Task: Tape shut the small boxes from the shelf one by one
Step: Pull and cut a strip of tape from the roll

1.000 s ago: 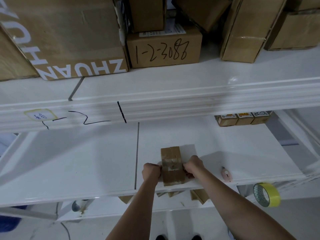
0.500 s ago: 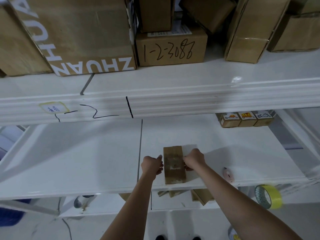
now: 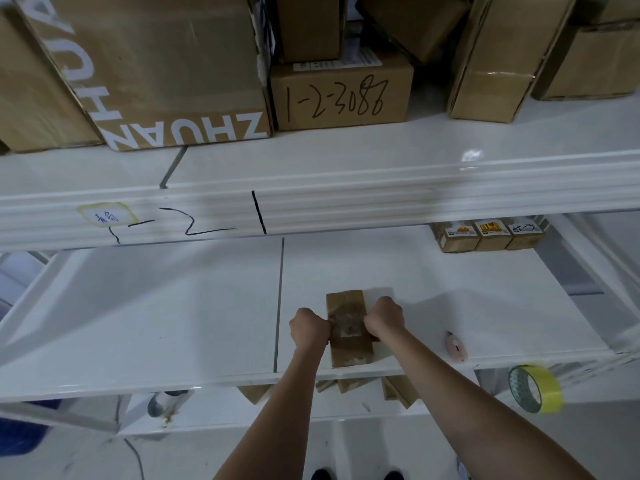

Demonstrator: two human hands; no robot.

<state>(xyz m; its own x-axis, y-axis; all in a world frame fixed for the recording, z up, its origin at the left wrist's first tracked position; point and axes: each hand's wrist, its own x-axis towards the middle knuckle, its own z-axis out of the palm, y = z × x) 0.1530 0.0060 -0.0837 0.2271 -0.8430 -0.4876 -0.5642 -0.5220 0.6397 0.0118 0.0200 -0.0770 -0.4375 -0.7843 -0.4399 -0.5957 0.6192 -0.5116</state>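
Observation:
A small brown cardboard box [image 3: 349,336] lies flat near the front edge of the white middle shelf [image 3: 173,323], with clear tape across its top. My left hand [image 3: 309,327] grips its left side with curled fingers. My right hand [image 3: 384,318] grips its right side the same way. A yellow tape roll [image 3: 535,388] hangs at the shelf's front right corner. A pink utility knife [image 3: 458,347] lies on the shelf to the right of the box. Three small labelled boxes [image 3: 488,235] stand in a row at the back right of the shelf.
The upper shelf [image 3: 346,199] carries several large cardboard boxes, one marked ZHUAN [image 3: 166,74] and one marked 1-2-3088 [image 3: 341,95]. More brown boxes [image 3: 398,391] sit on the lower shelf under my arms. A blue bin [image 3: 20,431] is at the lower left.
Both hands have stayed on the small box's sides while it slid slightly further back on the shelf; the head camera shifted a little.

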